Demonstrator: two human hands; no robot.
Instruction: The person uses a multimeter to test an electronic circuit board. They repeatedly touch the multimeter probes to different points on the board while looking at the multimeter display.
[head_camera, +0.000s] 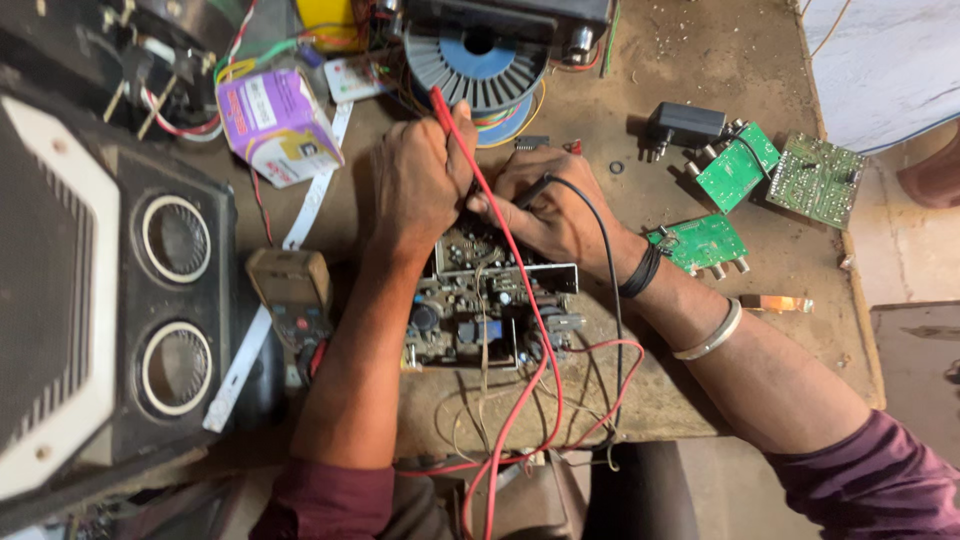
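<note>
Circuit board (490, 310): centre of table (700, 60), both hands over its 12 o'clock edge. Left hand (420, 185): fingers closed around red probe (447, 112), red lead trailing toward 6 o'clock. Right hand (555, 205): fingers pinching black probe (535, 190). Meter (292, 290): 9 o'clock of board. Speaker box (110, 280): far 9 o'clock. Three green boards (738, 165): 2 o'clock.

A matt, rough, stained wooden table (700, 60) is carrying glossy green circuit boards (737, 165), a shiny purple cardboard box (278, 125), and smooth plastic-coated wires (520, 260).
</note>
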